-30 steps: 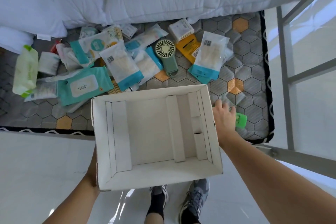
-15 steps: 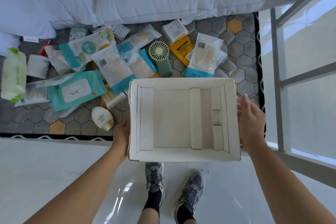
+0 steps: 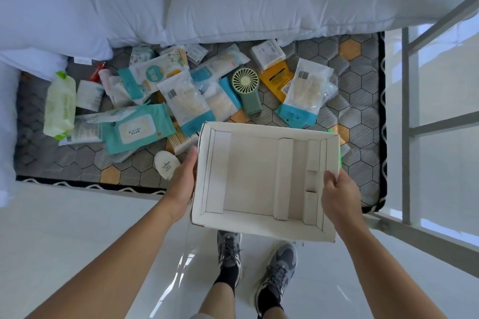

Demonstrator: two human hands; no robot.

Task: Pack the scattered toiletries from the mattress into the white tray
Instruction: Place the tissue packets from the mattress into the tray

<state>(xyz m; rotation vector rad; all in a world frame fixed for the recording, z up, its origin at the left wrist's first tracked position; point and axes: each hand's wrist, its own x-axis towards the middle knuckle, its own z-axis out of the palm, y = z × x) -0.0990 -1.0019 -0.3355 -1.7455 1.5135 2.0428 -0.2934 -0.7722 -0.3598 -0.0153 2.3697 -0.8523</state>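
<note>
The white tray (image 3: 251,176) is held with two hands, one on each side, so it stays flat and does not tip. The left hand (image 3: 182,184) presses its open palm on the tray's wall at 9 o'clock. The right hand (image 3: 339,197) is closed on the rim at 3 o'clock, with its fingers (image 3: 330,176) curled over the edge. The tray is empty. Its far half is over the mattress (image 3: 363,101) and its near half hangs out over the floor (image 3: 77,228), above the shoes (image 3: 280,261). I think it is held like this so it can be put down close to the things.

The toiletries lie in a heap at 11 and 12 o'clock from the tray. A teal wipes pack (image 3: 136,131) is at 10 o'clock. A small white bottle (image 3: 167,164) sits just beside the left hand. A green fan (image 3: 247,92) and a bag of cotton swabs (image 3: 305,93) lie at 12 and 1 o'clock. A bit of something green (image 3: 340,160) peeks out at 3 o'clock, under the tray's edge.

The bottle and a bundle of sticks (image 3: 181,137) crowd the left side, so the tray may bump them. White pillows (image 3: 233,2) fill the back
</note>
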